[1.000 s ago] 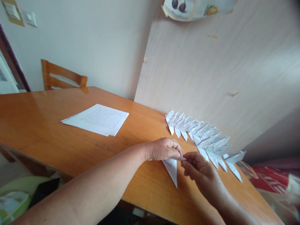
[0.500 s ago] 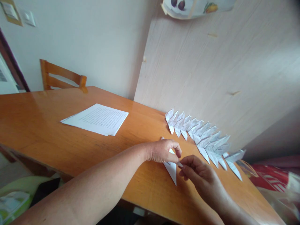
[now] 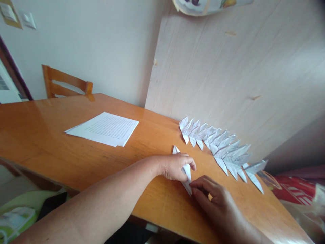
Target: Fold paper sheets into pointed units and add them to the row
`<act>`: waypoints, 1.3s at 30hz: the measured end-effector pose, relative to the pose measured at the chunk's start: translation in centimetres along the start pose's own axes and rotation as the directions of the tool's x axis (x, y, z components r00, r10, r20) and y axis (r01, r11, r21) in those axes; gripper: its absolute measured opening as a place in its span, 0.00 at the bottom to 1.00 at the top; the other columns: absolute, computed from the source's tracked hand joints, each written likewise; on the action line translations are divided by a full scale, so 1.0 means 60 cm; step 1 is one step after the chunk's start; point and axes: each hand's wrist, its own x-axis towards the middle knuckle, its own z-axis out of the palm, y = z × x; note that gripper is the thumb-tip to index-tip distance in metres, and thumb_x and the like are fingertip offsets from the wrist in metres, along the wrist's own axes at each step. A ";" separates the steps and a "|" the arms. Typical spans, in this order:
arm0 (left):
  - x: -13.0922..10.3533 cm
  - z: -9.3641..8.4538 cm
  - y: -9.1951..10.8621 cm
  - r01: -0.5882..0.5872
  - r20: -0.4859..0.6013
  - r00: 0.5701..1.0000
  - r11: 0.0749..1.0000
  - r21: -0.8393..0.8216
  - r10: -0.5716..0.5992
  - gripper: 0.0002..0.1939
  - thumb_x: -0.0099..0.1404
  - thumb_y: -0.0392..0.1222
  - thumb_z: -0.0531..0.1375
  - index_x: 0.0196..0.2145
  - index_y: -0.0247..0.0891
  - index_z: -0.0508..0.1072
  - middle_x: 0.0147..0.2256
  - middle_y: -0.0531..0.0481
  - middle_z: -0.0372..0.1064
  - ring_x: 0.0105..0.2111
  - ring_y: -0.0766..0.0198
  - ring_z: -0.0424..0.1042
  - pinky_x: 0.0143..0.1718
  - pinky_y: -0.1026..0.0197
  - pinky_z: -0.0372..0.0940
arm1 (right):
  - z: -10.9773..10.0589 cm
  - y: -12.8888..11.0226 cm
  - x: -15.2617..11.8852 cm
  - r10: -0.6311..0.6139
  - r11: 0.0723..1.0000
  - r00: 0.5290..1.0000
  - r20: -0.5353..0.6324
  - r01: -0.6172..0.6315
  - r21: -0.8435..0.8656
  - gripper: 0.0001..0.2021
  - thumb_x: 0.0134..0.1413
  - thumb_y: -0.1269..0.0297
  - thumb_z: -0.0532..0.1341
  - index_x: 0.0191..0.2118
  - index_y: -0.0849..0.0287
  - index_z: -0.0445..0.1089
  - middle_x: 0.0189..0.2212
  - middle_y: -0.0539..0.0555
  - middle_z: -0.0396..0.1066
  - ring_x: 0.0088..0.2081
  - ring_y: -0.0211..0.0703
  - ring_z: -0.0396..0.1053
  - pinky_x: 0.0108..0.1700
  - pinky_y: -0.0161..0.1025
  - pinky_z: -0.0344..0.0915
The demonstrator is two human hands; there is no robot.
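Observation:
A narrow folded strip of printed paper [image 3: 188, 172], pointed at both ends, lies slantwise on the table. My left hand [image 3: 176, 166] rests across its middle, thumb on the near side and fingers curled over the far side. At the near end, my right hand [image 3: 212, 195] has thumb and forefinger closed on the paper's edge close to the lower tip. The part of the paper under my left palm is hidden.
A long row of folded paper pieces [image 3: 223, 145] stands along the wooden panel. A stack of printed sheets [image 3: 106, 128] lies on the wooden table [image 3: 38, 135], left of my hands. Beyond is a wooden chair [image 3: 68, 79]; a red bag [image 3: 291, 188] is at the right.
My right hand has moved down toward the paper's near tip. The flap it pinched above the sheet now lies against the paper, which looks narrower. My left hand stays nearly in place.

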 end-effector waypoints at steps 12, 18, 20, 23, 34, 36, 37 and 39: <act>0.000 0.006 -0.009 -0.051 0.030 0.998 0.998 0.040 0.050 0.17 0.54 0.34 0.65 0.43 0.39 0.75 0.42 0.47 0.70 0.43 0.58 0.72 0.46 0.61 0.66 | -0.010 -0.005 -0.023 -0.187 0.959 0.981 0.042 0.191 -0.208 0.15 0.67 0.67 0.55 0.55 0.53 0.71 0.51 0.58 0.72 0.53 0.50 0.69 0.54 0.47 0.69; 0.001 0.008 -0.014 -0.056 0.047 0.997 0.997 0.054 0.054 0.17 0.55 0.36 0.64 0.44 0.38 0.74 0.43 0.47 0.70 0.43 0.58 0.72 0.47 0.60 0.66 | -0.004 -0.018 -0.026 -0.245 0.874 0.960 0.132 0.278 -0.398 0.18 0.65 0.66 0.57 0.58 0.59 0.70 0.54 0.62 0.72 0.55 0.55 0.69 0.54 0.51 0.71; 0.000 0.006 -0.010 -0.039 0.056 0.998 0.998 0.055 0.035 0.18 0.54 0.36 0.65 0.45 0.38 0.74 0.43 0.47 0.70 0.43 0.57 0.72 0.47 0.59 0.66 | -0.002 -0.019 -0.029 -0.250 0.852 0.958 0.142 0.287 -0.438 0.18 0.65 0.65 0.58 0.58 0.60 0.70 0.54 0.63 0.72 0.54 0.56 0.69 0.53 0.52 0.72; -0.002 -0.002 0.000 0.023 0.040 0.999 0.999 0.025 -0.024 0.20 0.54 0.35 0.63 0.46 0.38 0.73 0.44 0.47 0.71 0.41 0.58 0.72 0.44 0.61 0.66 | 0.003 -0.015 -0.033 -0.265 0.826 0.955 0.133 0.296 -0.480 0.19 0.64 0.65 0.58 0.59 0.60 0.69 0.53 0.63 0.73 0.54 0.57 0.70 0.51 0.54 0.72; 0.003 -0.029 -0.014 0.187 -0.343 0.923 0.982 0.000 -0.176 0.15 0.61 0.30 0.53 0.40 0.37 0.77 0.42 0.47 0.77 0.44 0.58 0.74 0.47 0.57 0.68 | 0.011 -0.007 -0.032 -0.308 0.820 0.949 0.068 0.302 -0.486 0.18 0.61 0.65 0.61 0.56 0.56 0.72 0.50 0.61 0.76 0.49 0.56 0.74 0.48 0.52 0.75; 0.003 -0.020 -0.017 0.135 -0.294 0.949 0.990 0.041 -0.117 0.17 0.63 0.29 0.52 0.44 0.37 0.77 0.47 0.46 0.77 0.49 0.58 0.74 0.54 0.56 0.66 | 0.012 -0.006 -0.031 -0.314 0.817 0.947 0.067 0.305 -0.489 0.18 0.61 0.64 0.61 0.56 0.57 0.73 0.50 0.61 0.76 0.49 0.56 0.74 0.47 0.52 0.75; 0.002 -0.015 -0.018 0.105 -0.256 0.963 0.993 0.058 -0.087 0.19 0.65 0.29 0.51 0.47 0.37 0.77 0.51 0.45 0.76 0.53 0.59 0.72 0.58 0.56 0.63 | 0.013 -0.005 -0.031 -0.318 0.815 0.946 0.066 0.308 -0.491 0.18 0.60 0.64 0.61 0.56 0.57 0.73 0.50 0.61 0.76 0.49 0.56 0.74 0.47 0.51 0.75; 0.001 -0.007 -0.020 0.063 -0.171 0.984 0.994 0.092 -0.047 0.19 0.69 0.31 0.51 0.53 0.36 0.75 0.58 0.43 0.70 0.61 0.60 0.66 0.63 0.55 0.57 | 0.014 -0.004 -0.030 -0.327 0.811 0.943 0.063 0.314 -0.494 0.18 0.60 0.65 0.61 0.55 0.58 0.73 0.50 0.61 0.76 0.49 0.56 0.74 0.47 0.51 0.75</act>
